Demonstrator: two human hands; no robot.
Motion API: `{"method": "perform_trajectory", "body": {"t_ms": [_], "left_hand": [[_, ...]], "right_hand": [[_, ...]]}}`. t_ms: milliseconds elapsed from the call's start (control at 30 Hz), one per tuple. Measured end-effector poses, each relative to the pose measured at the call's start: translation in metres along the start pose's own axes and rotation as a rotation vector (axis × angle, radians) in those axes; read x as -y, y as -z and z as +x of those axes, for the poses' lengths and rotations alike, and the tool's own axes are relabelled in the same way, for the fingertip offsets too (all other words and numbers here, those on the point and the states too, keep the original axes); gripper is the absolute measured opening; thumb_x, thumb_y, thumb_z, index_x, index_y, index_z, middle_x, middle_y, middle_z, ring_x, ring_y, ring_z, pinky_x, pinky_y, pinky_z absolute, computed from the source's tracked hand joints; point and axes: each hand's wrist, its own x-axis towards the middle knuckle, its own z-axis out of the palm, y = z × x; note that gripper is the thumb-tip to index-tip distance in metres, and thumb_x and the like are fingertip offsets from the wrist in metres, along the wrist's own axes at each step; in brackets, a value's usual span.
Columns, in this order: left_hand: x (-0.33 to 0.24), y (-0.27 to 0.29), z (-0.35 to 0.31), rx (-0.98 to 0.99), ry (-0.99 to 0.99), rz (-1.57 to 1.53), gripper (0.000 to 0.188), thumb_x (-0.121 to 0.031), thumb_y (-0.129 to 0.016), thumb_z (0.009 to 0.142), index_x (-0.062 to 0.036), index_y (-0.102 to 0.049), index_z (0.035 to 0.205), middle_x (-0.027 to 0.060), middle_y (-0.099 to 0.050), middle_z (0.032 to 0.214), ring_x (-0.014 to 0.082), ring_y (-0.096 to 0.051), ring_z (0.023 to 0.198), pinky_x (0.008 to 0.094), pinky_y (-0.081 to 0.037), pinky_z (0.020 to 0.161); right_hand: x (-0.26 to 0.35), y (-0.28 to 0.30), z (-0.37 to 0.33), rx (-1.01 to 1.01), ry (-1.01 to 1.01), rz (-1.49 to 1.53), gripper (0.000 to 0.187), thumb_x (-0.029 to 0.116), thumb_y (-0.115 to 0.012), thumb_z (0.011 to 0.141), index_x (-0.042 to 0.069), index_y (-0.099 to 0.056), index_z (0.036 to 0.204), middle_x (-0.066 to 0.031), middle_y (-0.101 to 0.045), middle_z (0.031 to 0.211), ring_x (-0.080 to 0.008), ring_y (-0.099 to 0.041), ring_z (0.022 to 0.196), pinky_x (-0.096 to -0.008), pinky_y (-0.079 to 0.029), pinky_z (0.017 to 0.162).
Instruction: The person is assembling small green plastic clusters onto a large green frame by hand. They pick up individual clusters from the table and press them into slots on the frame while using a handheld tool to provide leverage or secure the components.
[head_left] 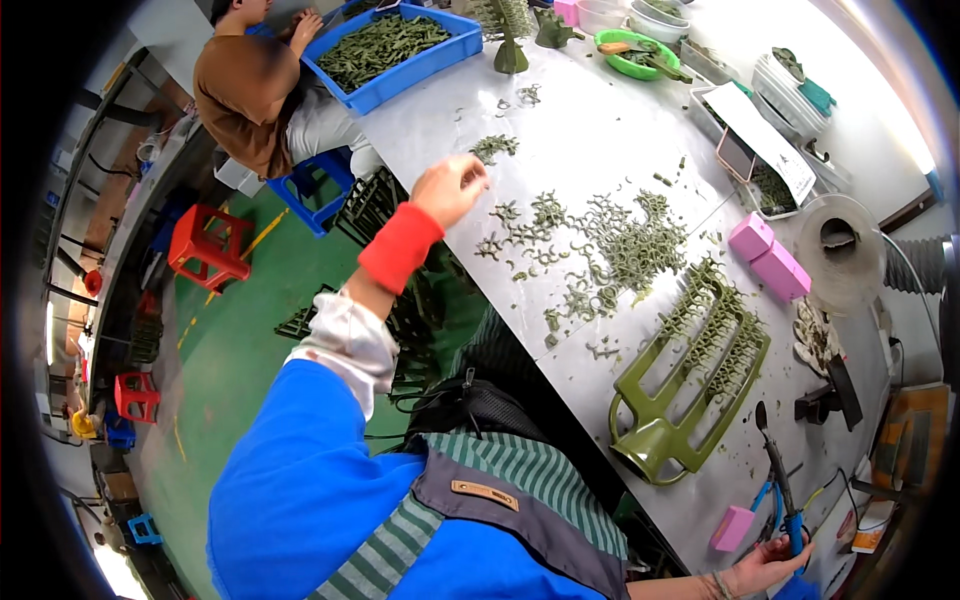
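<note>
My left hand [450, 191], wrist banded in red, reaches over the table's left edge with its fingers curled together; whatever they hold, if anything, is hidden. Just beyond it lies a small heap of green hook-shaped pieces [493, 148]. At the lower right, my right hand [768, 566] is palm up, with its fingers round the blue handle of a long tool [790, 515] with a dark, blackened end. Between the hands a green forked plastic piece [655, 432] lies on the table, its long prongs covered with small wax-like green curls. Many loose green curls [640, 240] are scattered beyond it.
Pink blocks [768, 258] and a round grey fixture [838, 240] stand on the right. A blue crate [395, 60] of green pieces and a green bowl [635, 62] sit farther back. A seated person [245, 90] is at the far left, near a red stool [210, 247].
</note>
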Motion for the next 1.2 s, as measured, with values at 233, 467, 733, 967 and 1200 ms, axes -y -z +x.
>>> {"method": "perform_trajectory", "body": {"t_ms": [233,467,733,967,1200], "left_hand": [[0.043,0.008,0.054,-0.078,0.204,0.245,0.023,-0.026,-0.064,0.079,-0.0062,-0.069,0.09,0.013,-0.068,0.087,0.0273,-0.065,0.083,0.0367,-0.05,0.076],[0.048,-0.006,0.048,-0.016,0.144,0.325,0.026,-0.031,-0.065,0.079,-0.0076,-0.07,0.091,0.0135,-0.065,0.087,0.0285,-0.061,0.088,0.0369,-0.048,0.08],[0.032,-0.02,0.041,-0.014,0.1,0.328,0.026,-0.033,-0.061,0.083,-0.0103,-0.069,0.094,0.0142,-0.06,0.092,0.029,-0.058,0.089,0.0373,-0.046,0.08],[0.006,-0.022,0.057,0.041,-0.043,-0.034,0.017,-0.018,-0.06,0.086,-0.008,-0.068,0.097,0.0094,-0.06,0.098,0.0193,-0.062,0.083,0.031,-0.049,0.076],[0.007,-0.014,0.059,0.185,-0.213,0.132,0.013,-0.013,-0.063,0.081,-0.0086,-0.066,0.093,0.0075,-0.061,0.09,0.0198,-0.06,0.079,0.0313,-0.049,0.075]], "right_hand": [[0.007,0.002,-0.002,-0.007,-0.053,0.047,0.045,0.021,-0.064,0.081,-0.003,-0.05,0.116,-0.0215,-0.058,0.099,-0.0366,-0.057,0.085,-0.0417,-0.048,0.076],[0.001,0.008,-0.002,0.019,0.031,-0.089,0.044,0.018,-0.062,0.082,-0.003,-0.049,0.118,-0.0199,-0.057,0.101,-0.0337,-0.056,0.09,-0.0386,-0.048,0.076],[0.082,-0.011,0.01,-0.116,-0.799,0.774,0.027,0.029,-0.06,0.089,0.002,-0.058,0.088,-0.0022,-0.054,0.064,-0.0074,-0.051,0.053,-0.0189,-0.039,0.045],[0.071,-0.006,0.013,-0.109,-0.818,0.777,0.028,0.03,-0.059,0.09,0.002,-0.058,0.086,-0.0018,-0.053,0.063,-0.007,-0.049,0.053,-0.0175,-0.038,0.045],[0.076,-0.009,0.014,-0.144,-0.828,0.735,0.028,0.031,-0.058,0.09,0.003,-0.06,0.091,-0.0019,-0.05,0.06,-0.0075,-0.043,0.05,-0.0187,-0.036,0.047]]}}
